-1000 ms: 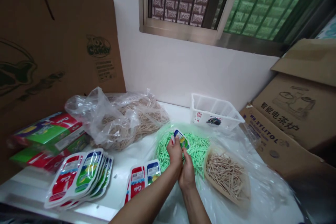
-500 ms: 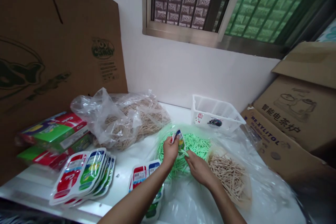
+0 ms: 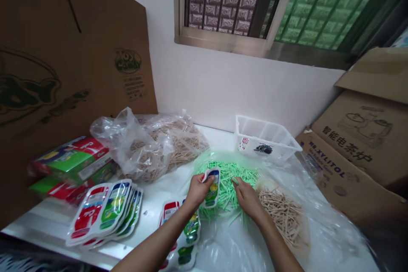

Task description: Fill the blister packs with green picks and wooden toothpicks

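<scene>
My left hand (image 3: 196,189) is closed on a small printed packet (image 3: 212,187), held upright over the near left edge of a pile of green sticks (image 3: 234,176). My right hand (image 3: 245,195) rests on the same green pile just to the right, fingers pinched at a green stick (image 3: 235,182). A heap of tan sticks (image 3: 280,212) lies right of my right hand on clear plastic. More printed packets (image 3: 183,231) lie under my left forearm.
A fanned stack of packets (image 3: 105,212) lies at the left front. Behind it are coloured boxes (image 3: 68,163) and a bag of tan sticks (image 3: 159,146). A white basket (image 3: 266,138) stands by the wall. Cardboard boxes (image 3: 357,153) are at the right, a cardboard sheet (image 3: 63,59) at the left.
My hands have parted and dropped lower. The left hand has brought the packet down toward the table, and the right hand has moved right onto the green sticks.
</scene>
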Action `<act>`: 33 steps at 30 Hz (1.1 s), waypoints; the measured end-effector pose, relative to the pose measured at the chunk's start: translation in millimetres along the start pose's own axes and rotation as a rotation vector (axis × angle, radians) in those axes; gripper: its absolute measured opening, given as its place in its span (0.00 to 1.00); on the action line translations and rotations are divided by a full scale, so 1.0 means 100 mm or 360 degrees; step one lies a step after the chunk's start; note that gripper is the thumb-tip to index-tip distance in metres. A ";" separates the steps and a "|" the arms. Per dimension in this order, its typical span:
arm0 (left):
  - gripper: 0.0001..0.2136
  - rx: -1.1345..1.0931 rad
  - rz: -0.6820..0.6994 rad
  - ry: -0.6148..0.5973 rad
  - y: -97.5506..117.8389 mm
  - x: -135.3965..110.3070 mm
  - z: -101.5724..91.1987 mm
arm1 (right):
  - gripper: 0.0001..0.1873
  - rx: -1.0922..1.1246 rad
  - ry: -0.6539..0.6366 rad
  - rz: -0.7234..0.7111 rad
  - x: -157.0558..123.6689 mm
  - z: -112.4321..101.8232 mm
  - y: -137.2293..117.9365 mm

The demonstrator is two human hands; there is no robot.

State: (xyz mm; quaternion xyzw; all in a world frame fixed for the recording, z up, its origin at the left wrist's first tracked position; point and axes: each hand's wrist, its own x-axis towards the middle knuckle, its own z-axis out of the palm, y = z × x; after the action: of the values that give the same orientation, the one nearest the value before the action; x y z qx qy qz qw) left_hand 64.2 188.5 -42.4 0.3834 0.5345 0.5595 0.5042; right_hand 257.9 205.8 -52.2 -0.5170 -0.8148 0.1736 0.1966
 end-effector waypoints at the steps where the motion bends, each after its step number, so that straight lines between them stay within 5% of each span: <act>1: 0.17 0.0022 0.0010 0.0007 -0.01 0.00 -0.02 | 0.14 -0.0027 0.0017 -0.0014 0.00 -0.03 -0.01; 6: 0.15 0.0128 0.0081 0.0104 -0.07 0.03 -0.05 | 0.12 0.0003 -0.0007 -0.0111 -0.10 -0.21 -0.28; 12: 0.13 0.0129 0.0082 0.0085 -0.10 -0.02 0.06 | 0.24 0.0842 -0.0244 0.0096 -0.22 -0.24 -0.68; 22: 0.11 0.0154 0.0173 -0.0375 0.08 -0.23 -0.12 | 0.21 0.0238 -0.0322 -0.0070 -0.24 -0.56 -0.54; 33: 0.09 0.0994 0.0817 -0.0413 0.31 -0.43 -0.18 | 0.23 0.0104 -0.0618 -0.0210 -0.25 -0.72 -0.68</act>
State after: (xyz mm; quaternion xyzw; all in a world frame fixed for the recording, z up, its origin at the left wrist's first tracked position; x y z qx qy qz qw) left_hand 50.6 145.2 -9.9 0.7058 0.4976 0.4251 0.2712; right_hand 251.7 161.1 39.5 -0.4127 -0.8634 0.2830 0.0636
